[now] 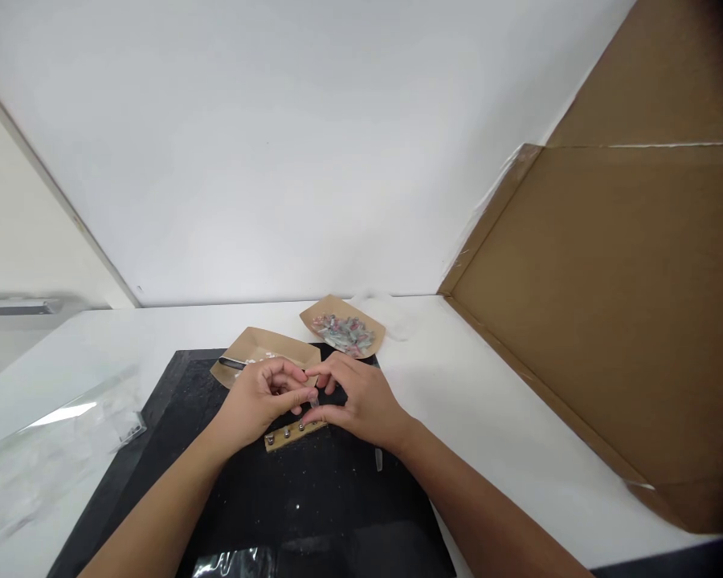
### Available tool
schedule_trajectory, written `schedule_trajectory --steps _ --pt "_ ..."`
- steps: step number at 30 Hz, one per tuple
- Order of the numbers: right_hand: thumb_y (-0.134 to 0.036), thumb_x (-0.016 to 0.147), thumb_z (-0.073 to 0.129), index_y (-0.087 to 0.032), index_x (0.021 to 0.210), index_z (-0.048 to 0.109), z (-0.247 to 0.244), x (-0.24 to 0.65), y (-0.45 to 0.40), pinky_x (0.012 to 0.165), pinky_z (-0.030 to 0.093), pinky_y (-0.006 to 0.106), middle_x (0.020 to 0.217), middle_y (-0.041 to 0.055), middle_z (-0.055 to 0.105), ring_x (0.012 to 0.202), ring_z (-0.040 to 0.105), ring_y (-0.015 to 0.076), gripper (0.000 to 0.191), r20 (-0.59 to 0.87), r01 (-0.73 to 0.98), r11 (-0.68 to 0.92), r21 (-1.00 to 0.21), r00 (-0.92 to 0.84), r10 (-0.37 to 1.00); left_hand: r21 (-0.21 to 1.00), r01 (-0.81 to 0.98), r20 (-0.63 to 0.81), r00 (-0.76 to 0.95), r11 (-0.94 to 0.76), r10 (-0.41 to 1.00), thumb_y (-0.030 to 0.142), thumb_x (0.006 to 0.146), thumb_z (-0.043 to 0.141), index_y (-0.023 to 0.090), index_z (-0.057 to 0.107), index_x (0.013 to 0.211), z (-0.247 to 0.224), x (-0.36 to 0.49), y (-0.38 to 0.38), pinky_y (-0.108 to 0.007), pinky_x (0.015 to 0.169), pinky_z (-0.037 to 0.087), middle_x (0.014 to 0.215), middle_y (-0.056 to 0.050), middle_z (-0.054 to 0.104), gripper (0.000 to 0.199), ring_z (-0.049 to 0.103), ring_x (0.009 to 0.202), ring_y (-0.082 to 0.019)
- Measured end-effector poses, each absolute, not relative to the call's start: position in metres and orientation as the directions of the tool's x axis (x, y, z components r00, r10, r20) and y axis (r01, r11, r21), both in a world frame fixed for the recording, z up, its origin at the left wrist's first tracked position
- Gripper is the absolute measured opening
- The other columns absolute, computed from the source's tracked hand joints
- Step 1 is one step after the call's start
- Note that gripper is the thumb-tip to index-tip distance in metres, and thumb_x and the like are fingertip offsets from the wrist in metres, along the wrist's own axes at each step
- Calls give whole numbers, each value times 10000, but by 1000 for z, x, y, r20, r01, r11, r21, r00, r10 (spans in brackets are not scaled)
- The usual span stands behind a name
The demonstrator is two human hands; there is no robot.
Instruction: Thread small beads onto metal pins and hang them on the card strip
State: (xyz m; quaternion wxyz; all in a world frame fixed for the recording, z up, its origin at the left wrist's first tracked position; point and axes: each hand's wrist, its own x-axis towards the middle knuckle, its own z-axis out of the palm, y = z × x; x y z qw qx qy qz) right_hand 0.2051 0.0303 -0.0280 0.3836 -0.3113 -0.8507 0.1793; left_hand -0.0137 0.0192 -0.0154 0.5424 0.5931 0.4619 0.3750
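Note:
My left hand (268,395) and my right hand (357,397) meet over the black mat, fingers curled and the index fingertips nearly touching. Between the thumbs and fingers shows a small clear piece (314,401), partly hidden; both hands seem closed on it. Just below lies a narrow wooden strip (286,436) with several round metal studs, its right end covered by my right thumb. Behind my left hand a cardboard tray (253,340) holds small white bits, and a dark-handled tool (232,364) rests across its edge.
A second cardboard tray (331,305) with many small clear, reddish packets stands at the back. A thin clear strip (378,459) lies on the black mat (313,514). Clear plastic bags (66,457) spread at left. A large cardboard panel (608,321) stands along the right side.

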Motion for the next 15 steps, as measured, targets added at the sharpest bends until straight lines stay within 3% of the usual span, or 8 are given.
schedule_trajectory --steps 6,11,15 --pt "-549 814 850 -223 1031 728 -25 204 31 751 532 284 934 31 674 816 655 169 410 561 318 761 -565 -529 637 992 129 -42 302 3 952 396 783 874 177 632 931 -19 -15 20 -214 582 527 812 -12 772 358 665 630 -112" --pt "-512 845 841 -225 944 728 -24 204 30 704 501 256 869 4 655 766 632 148 325 558 333 773 -540 -546 625 987 159 -46 334 -8 941 413 819 847 181 613 954 -18 -15 18 -195 537 449 758 -4 738 357 629 611 -107" --pt "-536 857 822 -225 905 712 -23 208 31 680 477 257 851 -2 660 741 618 146 334 553 361 780 -512 -556 621 974 219 -23 350 -58 937 448 865 795 179 617 985 -12 -14 14 -228 584 493 776 -4 720 345 622 620 -112"
